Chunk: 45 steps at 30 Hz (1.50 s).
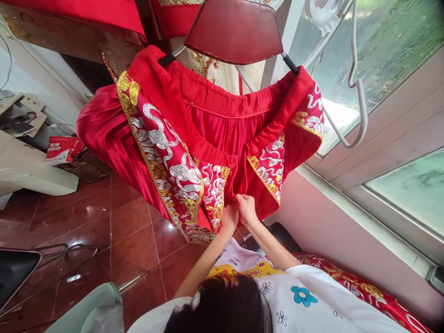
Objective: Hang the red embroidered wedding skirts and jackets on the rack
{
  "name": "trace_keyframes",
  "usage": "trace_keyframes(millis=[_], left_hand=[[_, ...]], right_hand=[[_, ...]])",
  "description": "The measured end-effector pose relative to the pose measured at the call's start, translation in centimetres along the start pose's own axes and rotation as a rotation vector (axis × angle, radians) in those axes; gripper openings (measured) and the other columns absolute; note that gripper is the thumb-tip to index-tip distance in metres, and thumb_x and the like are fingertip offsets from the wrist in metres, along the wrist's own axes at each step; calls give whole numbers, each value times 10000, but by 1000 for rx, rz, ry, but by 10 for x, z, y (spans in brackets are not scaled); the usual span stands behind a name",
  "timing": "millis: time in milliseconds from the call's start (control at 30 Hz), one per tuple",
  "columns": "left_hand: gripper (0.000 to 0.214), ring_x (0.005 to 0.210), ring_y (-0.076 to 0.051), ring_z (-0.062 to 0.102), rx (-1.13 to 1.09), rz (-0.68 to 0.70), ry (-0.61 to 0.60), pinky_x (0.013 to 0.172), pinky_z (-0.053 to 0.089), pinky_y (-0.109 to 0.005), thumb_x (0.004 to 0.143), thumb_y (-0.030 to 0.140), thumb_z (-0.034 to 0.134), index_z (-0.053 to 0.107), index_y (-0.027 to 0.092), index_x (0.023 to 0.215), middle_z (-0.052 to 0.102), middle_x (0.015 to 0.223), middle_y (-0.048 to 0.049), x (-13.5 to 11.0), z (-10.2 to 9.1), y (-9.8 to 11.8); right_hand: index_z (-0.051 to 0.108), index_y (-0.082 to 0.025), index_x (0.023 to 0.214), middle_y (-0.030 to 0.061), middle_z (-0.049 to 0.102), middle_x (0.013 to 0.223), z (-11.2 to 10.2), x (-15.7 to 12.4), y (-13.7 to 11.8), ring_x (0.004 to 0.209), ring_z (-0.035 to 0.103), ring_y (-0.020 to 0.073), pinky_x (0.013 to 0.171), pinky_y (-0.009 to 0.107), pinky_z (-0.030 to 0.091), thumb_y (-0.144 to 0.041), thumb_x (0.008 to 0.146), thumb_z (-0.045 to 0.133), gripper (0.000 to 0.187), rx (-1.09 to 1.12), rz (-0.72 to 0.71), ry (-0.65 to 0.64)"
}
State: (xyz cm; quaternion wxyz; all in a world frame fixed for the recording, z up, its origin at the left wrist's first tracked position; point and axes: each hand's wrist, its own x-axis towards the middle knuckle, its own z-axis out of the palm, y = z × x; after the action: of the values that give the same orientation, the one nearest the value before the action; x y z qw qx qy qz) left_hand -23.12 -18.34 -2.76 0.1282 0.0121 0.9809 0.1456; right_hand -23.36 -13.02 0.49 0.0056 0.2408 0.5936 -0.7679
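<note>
A red skirt (222, 108) with silver and gold embroidered panels (185, 173) hangs in front of me, its waistband spread wide. Two thin red drawstring ends (246, 173) come down from the front of the waistband to my hands. My left hand (230, 218) is closed at the lower end of the cords, its fingertips partly hidden against the red cloth. Close beside it, my right hand (246, 208) pinches the drawstring, fingers bent together. Both hands nearly touch, just below the gap between the embroidered front panels.
A dark red panel (236, 30) has metal bars with black ends that reach into the waistband. White hangers (362, 111) hang by the window at right. A black-seated chair (17, 273) stands at lower left on the tiled floor (133, 226). Embroidered red cloth (367, 291) lies at lower right.
</note>
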Motion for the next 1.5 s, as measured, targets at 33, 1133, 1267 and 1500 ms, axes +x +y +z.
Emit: trace_keyframes(millis=[33, 1133, 1267, 1500], left_hand=[[375, 955, -260, 655, 7, 4, 9, 821, 488, -353, 894, 62, 324, 673, 101, 1025, 693, 958, -172, 0, -1, 0], [275, 948, -209, 610, -92, 115, 262, 798, 453, -290, 876, 82, 388, 626, 150, 995, 642, 1014, -101, -17, 11, -27], [284, 890, -208, 628, -70, 99, 213, 780, 474, -295, 871, 82, 400, 650, 139, 994, 655, 986, -111, -19, 11, -18], [296, 938, -224, 624, -53, 81, 192, 847, 459, -310, 879, 86, 390, 667, 141, 966, 668, 983, -124, -14, -4, -8]], right_hand=[[429, -181, 490, -53, 345, 439, 1, 0, -2, 456, 212, 53, 441, 229, 171, -341, 536, 500, 181, 1, -4, 1], [475, -150, 475, -65, 337, 422, -13, -13, 17, 455, 220, 43, 457, 214, 169, -341, 574, 547, 226, -20, -24, -116], [488, -157, 467, -78, 287, 381, -10, -12, 7, 420, 188, 41, 432, 218, 149, -323, 535, 510, 181, 31, 41, -61], [447, -171, 416, -75, 278, 357, 0, -16, -12, 401, 173, 37, 420, 222, 126, -313, 505, 503, 177, 66, 43, -41]])
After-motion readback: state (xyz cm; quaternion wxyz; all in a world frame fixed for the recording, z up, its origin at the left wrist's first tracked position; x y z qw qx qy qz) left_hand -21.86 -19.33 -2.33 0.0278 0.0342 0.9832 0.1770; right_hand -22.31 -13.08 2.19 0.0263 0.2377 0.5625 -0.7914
